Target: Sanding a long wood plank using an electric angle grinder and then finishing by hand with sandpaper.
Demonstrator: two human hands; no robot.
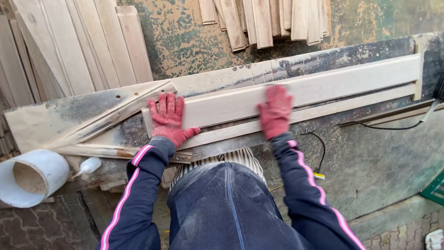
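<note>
Rough, dust-caked ground of mottled green and tan fills the background, and across it runs a long, low, battered table (pixel 69 115) of grey, stained timber, slanting up toward the right. On this table lies a long pale board (pixel 333 83), planed and clean, which serves as the landmark for everything else.

Both hands wear red knitted gloves and press flat on the board with fingers spread, gripping nothing. The left hand (pixel 168 118) lies on the board's near-left end, its thumb pointing along the lower edge. The right hand (pixel 275 111) rests palm down close to the board's middle, slightly blurred, well apart from the left. Dark sleeves with pink stripes lead back from both hands.

Just below the board, touching its lower edge, lies a narrower pale strip (pixel 323 109) running parallel. A thin black cable (pixel 393 127) trails below the board's right end. Above the board's left end leans a stack of pale planks (pixel 78 46); above its middle, another bundle of short planks (pixel 263 21). Well below and left of the board, a white bucket (pixel 30 178) lies on its side holding sawdust, and a small white squeeze bottle (pixel 88 165) sits just beside it.
</note>
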